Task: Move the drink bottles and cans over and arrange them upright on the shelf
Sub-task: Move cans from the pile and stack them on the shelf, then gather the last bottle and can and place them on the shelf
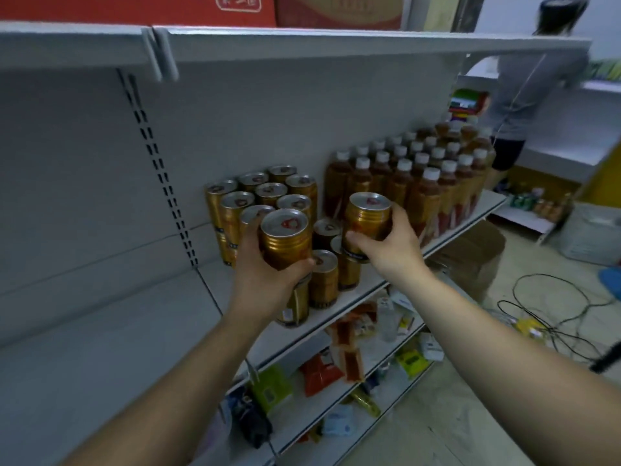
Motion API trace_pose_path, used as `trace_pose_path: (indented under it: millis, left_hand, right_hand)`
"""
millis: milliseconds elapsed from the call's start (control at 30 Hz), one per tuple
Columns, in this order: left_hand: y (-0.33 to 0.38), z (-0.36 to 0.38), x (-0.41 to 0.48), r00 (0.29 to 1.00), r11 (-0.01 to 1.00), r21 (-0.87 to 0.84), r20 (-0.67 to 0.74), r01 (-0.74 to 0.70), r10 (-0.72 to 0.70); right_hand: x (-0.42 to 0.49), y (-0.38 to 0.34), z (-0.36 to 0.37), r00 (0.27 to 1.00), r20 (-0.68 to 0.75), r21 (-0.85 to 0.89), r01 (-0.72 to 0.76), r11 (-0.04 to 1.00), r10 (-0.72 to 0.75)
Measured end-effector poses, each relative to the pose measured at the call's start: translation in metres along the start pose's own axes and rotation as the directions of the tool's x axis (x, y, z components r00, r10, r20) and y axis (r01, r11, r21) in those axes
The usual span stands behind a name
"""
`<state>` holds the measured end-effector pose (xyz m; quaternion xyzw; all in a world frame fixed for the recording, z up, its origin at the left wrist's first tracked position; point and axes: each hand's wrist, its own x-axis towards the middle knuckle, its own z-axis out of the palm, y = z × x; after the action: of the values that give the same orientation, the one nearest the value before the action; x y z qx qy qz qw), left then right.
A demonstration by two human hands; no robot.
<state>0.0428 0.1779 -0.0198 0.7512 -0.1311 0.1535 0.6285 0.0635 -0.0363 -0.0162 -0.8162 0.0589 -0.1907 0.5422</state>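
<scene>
My left hand (265, 280) grips a gold can (285, 238) upright, just above the front row of cans. A second gold can (368, 220) is held upright in my right hand (393, 245), over the gap between cans and bottles. Several gold cans (268, 193) stand upright in rows on the white shelf (339, 311). To their right, rows of amber tea bottles (426, 183) with white caps stand upright on the same shelf.
The shelf's left section (100, 348) is bare. Red boxes (168, 8) sit on the top shelf. Snack packets (322, 371) lie on lower shelves. A cardboard box (477, 260) and cables (551, 314) are on the floor. Another person (531, 95) works at the far right.
</scene>
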Motion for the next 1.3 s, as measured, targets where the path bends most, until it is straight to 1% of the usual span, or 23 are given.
trace_pose_path:
  millis: [100,233,367,433,500,600,733,867,1000,1100,1167,1200,1267,1300]
  left_hand:
    - [-0.009,-0.002,0.006,0.997,1.000,-0.004,-0.075,-0.001,0.000]
    - [-0.016,0.002,0.001,0.985,0.999,0.036,-0.171,0.034,-0.027]
    - [-0.021,0.017,-0.004,0.949,0.994,0.050,-0.305,0.101,-0.081]
    - [-0.022,0.025,-0.005,0.932,0.993,0.057,-0.353,0.105,-0.078]
    - [-0.021,0.037,-0.009,0.905,0.987,0.098,-0.419,0.125,-0.073]
    - [-0.019,0.053,-0.010,0.862,0.964,0.164,-0.497,0.209,-0.103]
    - [-0.027,0.061,-0.008,0.826,0.914,0.257,-0.548,0.313,-0.128]
    - [-0.031,0.066,-0.010,0.804,0.905,0.229,-0.568,0.358,-0.175]
    - [-0.033,0.068,-0.011,0.792,0.916,0.166,-0.573,0.365,-0.211]
    - [-0.035,0.064,-0.015,0.803,0.914,0.131,-0.536,0.383,-0.260]
    - [-0.032,0.058,-0.015,0.821,0.906,0.149,-0.500,0.396,-0.277]
    - [-0.028,0.054,-0.015,0.829,0.896,0.165,-0.476,0.413,-0.294]
    - [-0.019,0.043,-0.016,0.846,0.866,0.203,-0.400,0.456,-0.352]
    - [-0.013,0.035,-0.016,0.854,0.847,0.241,-0.358,0.474,-0.377]
  right_hand:
    - [0.031,0.002,0.015,0.997,0.066,0.019,0.038,0.999,-0.039]
    - [0.065,0.010,0.034,0.987,0.143,0.037,0.068,0.997,-0.073]
    - [0.094,0.027,0.044,0.955,0.278,0.025,0.097,0.995,-0.100]
    - [0.103,0.035,0.046,0.937,0.330,0.054,0.099,0.994,-0.112]
    - [0.112,0.039,0.046,0.905,0.399,0.079,0.122,0.989,-0.144]
    - [0.126,0.043,0.045,0.830,0.514,0.112,0.184,0.977,-0.215]
    - [0.134,0.051,0.045,0.775,0.587,0.161,0.172,0.972,-0.234]
    - [0.138,0.055,0.044,0.737,0.636,0.145,0.177,0.974,-0.229]
    - [0.147,0.042,0.039,0.731,0.649,0.149,0.150,0.977,-0.211]
    - [0.152,0.030,0.033,0.728,0.653,0.133,0.162,0.978,-0.209]
    - [0.152,0.021,0.029,0.723,0.658,0.063,0.226,0.972,-0.210]
    - [0.152,0.016,0.028,0.725,0.650,0.018,0.285,0.958,-0.228]
    - [0.148,0.001,0.028,0.716,0.618,-0.036,0.438,0.898,-0.324]
    - [0.144,-0.010,0.029,0.695,0.611,-0.041,0.506,0.862,-0.379]
